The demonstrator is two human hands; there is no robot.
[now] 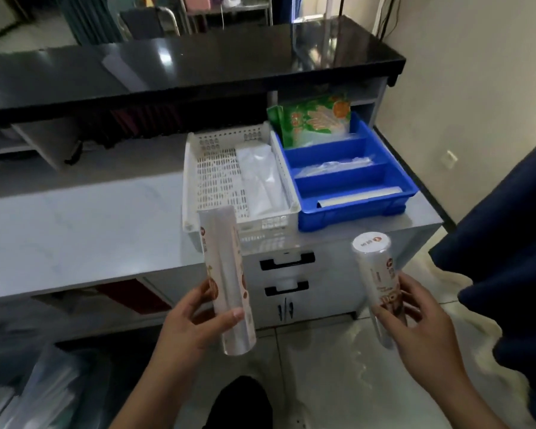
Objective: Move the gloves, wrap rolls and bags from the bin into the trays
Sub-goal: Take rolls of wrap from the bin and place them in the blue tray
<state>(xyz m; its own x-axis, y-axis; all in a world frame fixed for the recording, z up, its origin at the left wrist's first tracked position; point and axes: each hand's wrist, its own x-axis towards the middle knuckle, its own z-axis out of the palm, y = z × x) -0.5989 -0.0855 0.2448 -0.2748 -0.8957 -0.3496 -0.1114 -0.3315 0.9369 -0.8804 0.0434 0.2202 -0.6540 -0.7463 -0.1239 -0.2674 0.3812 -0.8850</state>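
Observation:
My left hand (188, 323) grips a white wrap roll (226, 274) with brown print, held upright in front of the white perforated tray (211, 181). My right hand (421, 323) grips a second wrap roll (375, 267), tilted with its round cap toward me, below the blue divided tray (399, 181). Clear plastic bags (260, 178) lie in the white tray. In the blue tray's far compartment stand green glove packs (313, 122). Clear bags (331, 168) fill its middle compartment and a roll (359, 196) lies in the near one.
Both trays sit on a pale counter (75, 230) over a drawer unit (287, 274), under a black glossy shelf (183, 69). A bin of clear packets (28, 394) is at the lower left. Dark blue fabric (508, 258) hangs at the right.

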